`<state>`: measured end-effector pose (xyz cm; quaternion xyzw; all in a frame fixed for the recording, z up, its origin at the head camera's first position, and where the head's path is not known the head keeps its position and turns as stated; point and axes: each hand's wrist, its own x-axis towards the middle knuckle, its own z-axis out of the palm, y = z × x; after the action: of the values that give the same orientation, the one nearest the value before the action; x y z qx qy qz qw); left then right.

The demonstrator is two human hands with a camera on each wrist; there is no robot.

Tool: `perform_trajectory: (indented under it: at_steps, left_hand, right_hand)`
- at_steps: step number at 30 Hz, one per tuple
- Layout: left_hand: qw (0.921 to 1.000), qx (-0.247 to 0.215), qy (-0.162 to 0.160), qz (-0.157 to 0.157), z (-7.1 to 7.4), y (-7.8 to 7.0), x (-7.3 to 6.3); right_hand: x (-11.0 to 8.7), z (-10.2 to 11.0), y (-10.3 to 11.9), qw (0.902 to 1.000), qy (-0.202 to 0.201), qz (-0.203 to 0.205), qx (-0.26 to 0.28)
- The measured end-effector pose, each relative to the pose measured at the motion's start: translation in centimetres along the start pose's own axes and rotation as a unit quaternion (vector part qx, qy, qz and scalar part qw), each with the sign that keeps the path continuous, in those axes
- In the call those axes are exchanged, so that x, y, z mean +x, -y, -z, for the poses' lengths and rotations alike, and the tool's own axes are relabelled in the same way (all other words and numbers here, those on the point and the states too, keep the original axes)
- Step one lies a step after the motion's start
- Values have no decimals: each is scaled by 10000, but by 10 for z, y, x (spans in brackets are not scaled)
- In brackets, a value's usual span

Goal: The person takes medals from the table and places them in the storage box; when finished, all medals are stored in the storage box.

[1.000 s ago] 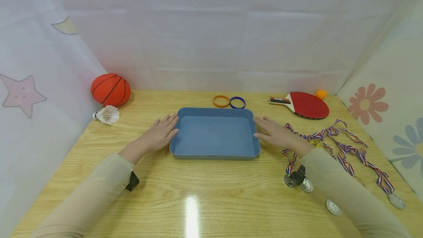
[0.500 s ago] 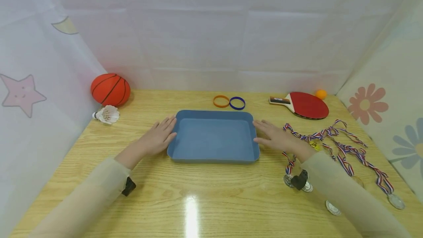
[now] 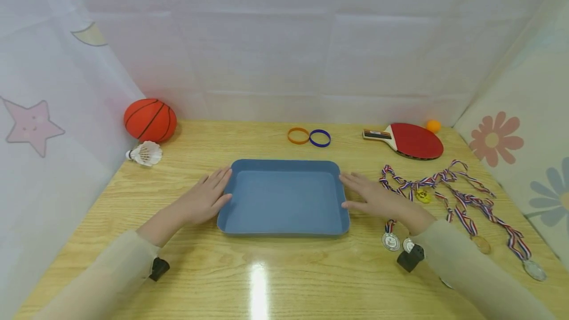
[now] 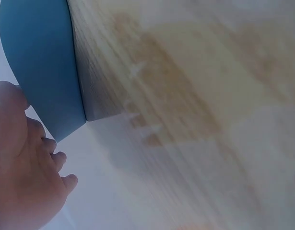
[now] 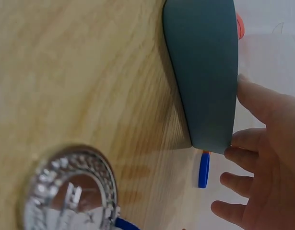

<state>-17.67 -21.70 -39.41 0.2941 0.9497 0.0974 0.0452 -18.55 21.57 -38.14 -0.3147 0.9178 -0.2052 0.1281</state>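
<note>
A shallow blue rectangular tray (image 3: 284, 233) with nothing in it lies on the table between both hands. On its left side, the left hand (image 3: 202, 200) rests with straight fingers against the rim. The right hand (image 3: 373, 200) mirrors it, its extended fingers and thumb touching the right rim. In the left wrist view, the tray's outer wall (image 4: 41, 62) stands beside the thumb and fingertips. The right wrist view has the fingers spread near the tray's corner (image 5: 205, 96). Neither hand curls round the rim.
Behind the tray lie an orange wristband (image 3: 298, 136) and a blue wristband (image 3: 320, 138). At left are a red ball (image 3: 150, 120) and a shuttlecock (image 3: 145, 153). To the right are a table tennis paddle (image 3: 415, 140), an orange ball (image 3: 433, 126) and several ribboned medals (image 3: 391, 242).
The tray has slid toward the person, with both hands moving back along with it. The other objects have stayed in place.
</note>
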Motion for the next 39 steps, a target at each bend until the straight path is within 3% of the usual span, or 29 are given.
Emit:
perform_trajectory:
  at_steps: [8, 14, 25, 29, 35, 39]
  left_hand:
    - [9999, -117, -64, -47, -2, -2, -12]
    - [9998, -184, -77, 87, -4, -2, -15]
    - [9997, 92, -202, 60, -7, -6, -18]
    - [9997, 108, -181, 90, -8, -7, -19]
    - [9997, 105, -190, 112, -6, -8, -19]
    - [9997, 129, -168, 105, -6, -9, -19]
  right_hand:
    - [-10, -7, 6, 9994, -132, 191, -262]
    - [-15, -9, 11, 9994, -156, 205, -248]
    - [-19, -11, 13, 9998, -109, 152, -119]
    - [-23, -10, 13, 9994, -328, 139, 29]
    - [-39, -4, 11, 9960, -740, -252, 438]
    - [-53, 0, 9, 9931, -1082, -303, 323]
